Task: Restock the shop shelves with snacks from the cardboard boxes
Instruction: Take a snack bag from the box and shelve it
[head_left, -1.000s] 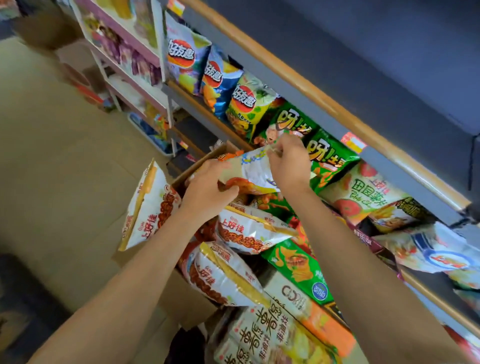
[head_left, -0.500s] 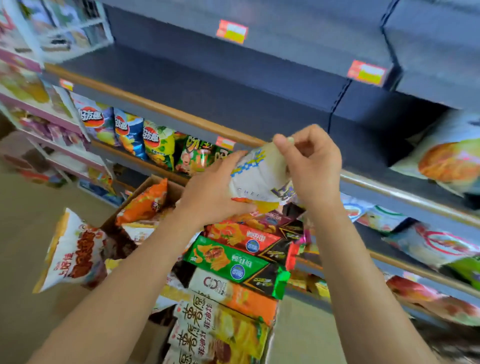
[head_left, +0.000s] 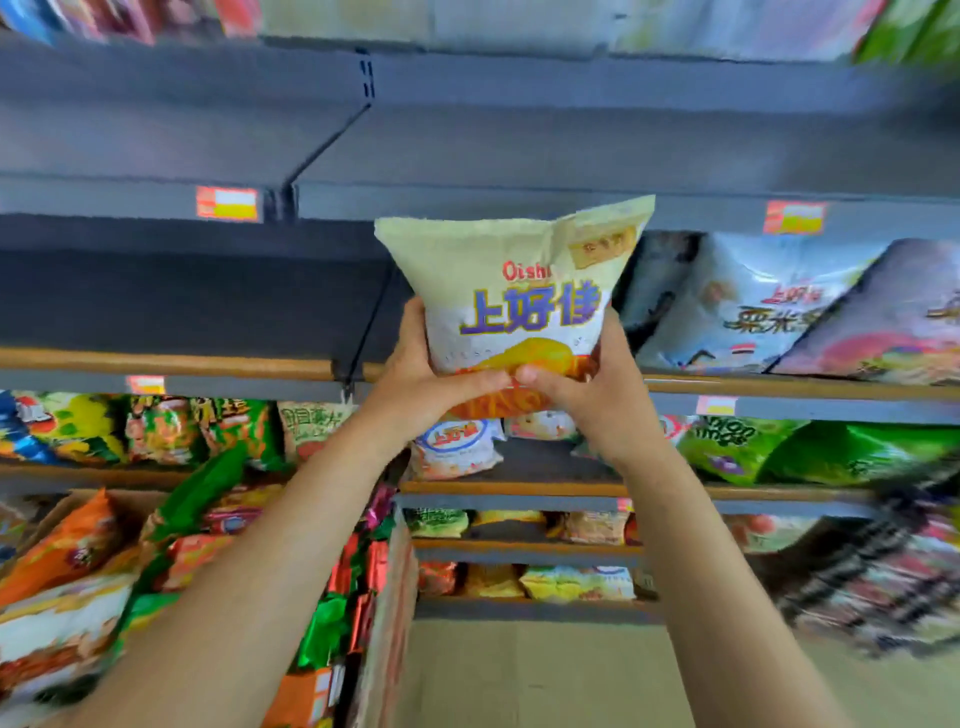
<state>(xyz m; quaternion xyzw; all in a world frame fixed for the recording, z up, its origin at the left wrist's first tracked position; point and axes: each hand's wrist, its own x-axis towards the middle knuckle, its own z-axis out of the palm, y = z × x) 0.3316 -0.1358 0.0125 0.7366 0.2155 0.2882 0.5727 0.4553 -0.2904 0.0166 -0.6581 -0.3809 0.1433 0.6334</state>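
Note:
A pale yellow and white Oishi snack bag (head_left: 519, 291) stands upright in the air in front of a dark grey shelf (head_left: 182, 306) whose left part is bare. My left hand (head_left: 431, 379) grips the bag's lower left side. My right hand (head_left: 587, 395) grips its lower right side, thumbs meeting across the front. The cardboard box (head_left: 384, 623) full of mixed snack bags sits at the lower left, below my left forearm.
Blue and white snack bags (head_left: 753, 306) lie on the same shelf just right of the held bag. Green, yellow and white bags fill the lower shelves (head_left: 519, 488). Price tags (head_left: 227, 203) mark the shelf edges. Bare floor shows at the bottom centre.
Both hands lifted the bag out of the box, turned it upright with its front facing me, and raised it to the dark shelf. My view swung up from the box to the shelves.

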